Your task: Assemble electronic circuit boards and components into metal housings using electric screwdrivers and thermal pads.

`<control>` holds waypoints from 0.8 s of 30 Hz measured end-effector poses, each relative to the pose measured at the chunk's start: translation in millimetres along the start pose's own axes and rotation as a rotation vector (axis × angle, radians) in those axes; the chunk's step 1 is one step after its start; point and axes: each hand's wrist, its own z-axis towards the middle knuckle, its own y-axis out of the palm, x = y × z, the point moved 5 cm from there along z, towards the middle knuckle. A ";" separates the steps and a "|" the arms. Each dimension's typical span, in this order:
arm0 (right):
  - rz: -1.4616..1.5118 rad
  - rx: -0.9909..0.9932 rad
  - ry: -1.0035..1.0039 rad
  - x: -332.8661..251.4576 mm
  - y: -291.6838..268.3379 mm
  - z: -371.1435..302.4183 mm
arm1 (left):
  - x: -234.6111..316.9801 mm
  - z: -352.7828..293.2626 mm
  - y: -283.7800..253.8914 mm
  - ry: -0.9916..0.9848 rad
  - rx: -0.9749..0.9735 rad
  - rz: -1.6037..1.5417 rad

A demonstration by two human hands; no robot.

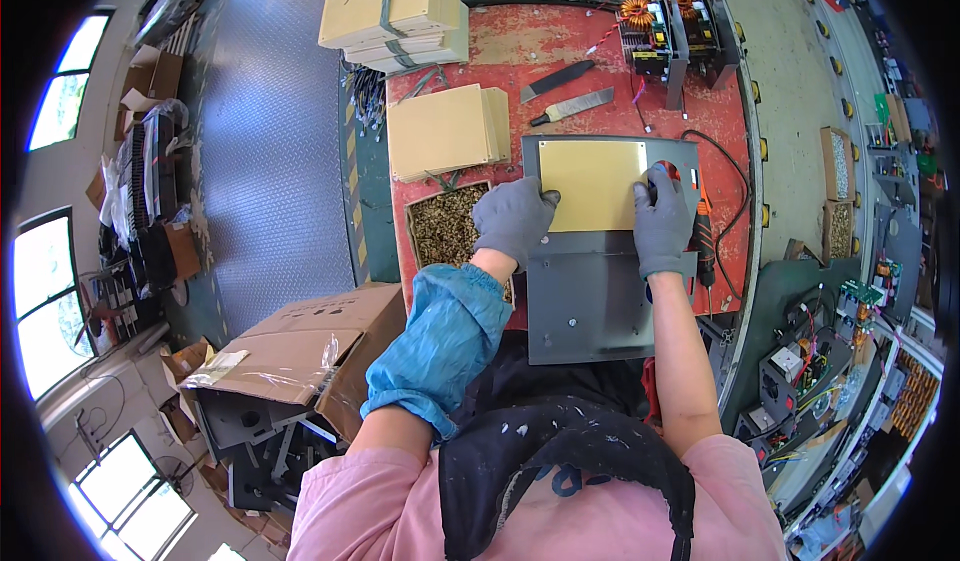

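A pale yellow board (592, 189) lies on the upper half of a dark grey metal panel (590, 296) with small holes. My left hand (515, 221), in a grey glove, has its fingers curled at the board's left edge, thumb against the yellow surface. My right hand (663, 223), also gloved, is closed at the board's right edge. A small red and black piece shows at its fingertips; its kind is hidden by the glove. Just right of that hand lies an orange and black power screwdriver (704, 243) with a black cord.
On the worn red tabletop (500, 46) are stacked yellow boards (440, 133), a tied bundle of boards (390, 11), a box of small brass-coloured fasteners (440, 226) and two flat blades (575, 106). Circuit assemblies (665, 36) stand at the far right. A cardboard box (300, 336) is at left.
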 end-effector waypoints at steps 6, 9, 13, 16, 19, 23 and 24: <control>-0.045 0.046 -0.021 -11.2 -18.4 -1.8 | -12.9 0.9 -13.1 -0.056 0.035 -0.077; 0.045 0.089 0.010 -10.5 -39.6 -4.0 | -59.3 16.3 -41.6 -0.221 0.331 -0.076; 0.118 0.133 -0.007 -8.6 -48.5 -7.4 | -154.2 44.1 -66.9 -0.604 0.582 0.054; 0.150 0.140 -0.030 -8.8 -52.4 -10.0 | -198.8 54.1 -70.7 -0.647 0.437 -0.128; 0.200 0.119 -0.060 -25.0 -54.6 -12.4 | -228.1 59.4 -64.2 -0.405 0.628 -0.354; 0.379 0.111 -0.186 -49.2 -62.3 -17.5 | -223.6 43.2 -62.5 -0.142 0.779 -1.217; 0.368 0.117 -0.171 -52.8 -66.5 -20.2 | -207.2 30.8 -67.5 -0.136 0.759 -1.219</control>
